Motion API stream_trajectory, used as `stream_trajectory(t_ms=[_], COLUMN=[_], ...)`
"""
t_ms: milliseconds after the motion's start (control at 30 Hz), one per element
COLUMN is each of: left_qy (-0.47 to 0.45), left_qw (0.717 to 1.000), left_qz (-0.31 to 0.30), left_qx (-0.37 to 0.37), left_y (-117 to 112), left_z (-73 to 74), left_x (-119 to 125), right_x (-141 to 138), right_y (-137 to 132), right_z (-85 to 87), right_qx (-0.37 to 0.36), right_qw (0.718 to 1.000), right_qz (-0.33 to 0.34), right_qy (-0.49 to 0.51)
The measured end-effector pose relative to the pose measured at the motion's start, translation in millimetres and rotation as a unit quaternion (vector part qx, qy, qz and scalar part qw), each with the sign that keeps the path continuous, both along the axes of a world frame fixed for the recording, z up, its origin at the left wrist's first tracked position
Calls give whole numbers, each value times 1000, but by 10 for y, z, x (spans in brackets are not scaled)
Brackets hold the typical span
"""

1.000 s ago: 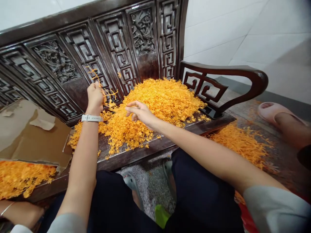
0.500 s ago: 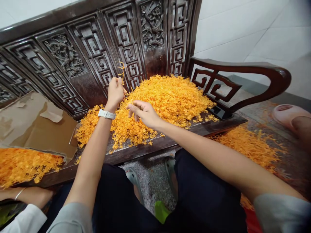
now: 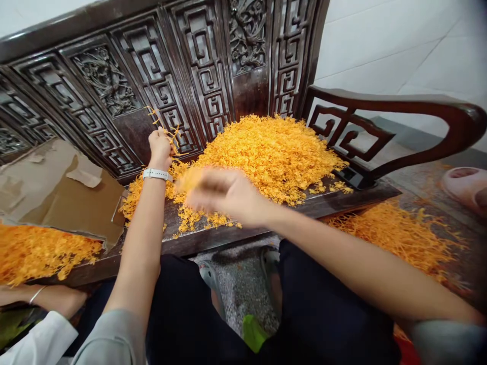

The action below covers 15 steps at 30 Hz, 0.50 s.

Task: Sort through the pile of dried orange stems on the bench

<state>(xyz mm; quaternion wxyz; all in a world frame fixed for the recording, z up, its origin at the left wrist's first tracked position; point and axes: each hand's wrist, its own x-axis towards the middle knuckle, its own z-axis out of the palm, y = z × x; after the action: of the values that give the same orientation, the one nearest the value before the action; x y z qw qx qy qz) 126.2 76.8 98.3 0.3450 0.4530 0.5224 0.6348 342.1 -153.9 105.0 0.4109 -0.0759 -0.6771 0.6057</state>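
Observation:
A big heap of thin orange strands (image 3: pixel 266 152) lies on the seat of a dark carved wooden bench (image 3: pixel 266 223). My left hand (image 3: pixel 160 148), with a white watch on the wrist, is closed round a small bunch of orange strands (image 3: pixel 165 129) that stick up out of the fist, held above the heap's left edge. My right hand (image 3: pixel 224 195) is smeared by motion over the near edge of the heap; its fingers do not show clearly.
A torn cardboard sheet (image 3: pixel 61 197) holds a second orange pile (image 3: pixel 41 251) at the left. More strands lie on the floor (image 3: pixel 395 233) at the right. Another person's hand with a bracelet (image 3: pixel 45 299) is at bottom left. A pink slipper (image 3: pixel 464 185) is at far right.
My left hand moved left and a little down with its bunch. My right hand swept toward me over the heap's near edge and is now blurred. The view shifted right.

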Motion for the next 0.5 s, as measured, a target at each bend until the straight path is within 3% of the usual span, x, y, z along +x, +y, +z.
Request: stream_trajectory(t_ms=[67,167,333,500], left_qy=[-5,-13,-11,17], left_qw=[1000,1000,995,988], left_qz=[15,-22,-103,-156], left_qx=[0,0,-7,11], left_y=[-32,-108,-318,-448], left_z=[30,103,183,140], left_x=[52,209,545,856], right_x=[107,164,24,-128], right_y=[301,661,864,946], right_z=[-16,-162,-432,-471], right_qx=[-104,-174,-104,-113], right_qw=[968,924,931,932], right_qz=[-212,-336,-345,-342], right_qy=[83,59,-48,-31])
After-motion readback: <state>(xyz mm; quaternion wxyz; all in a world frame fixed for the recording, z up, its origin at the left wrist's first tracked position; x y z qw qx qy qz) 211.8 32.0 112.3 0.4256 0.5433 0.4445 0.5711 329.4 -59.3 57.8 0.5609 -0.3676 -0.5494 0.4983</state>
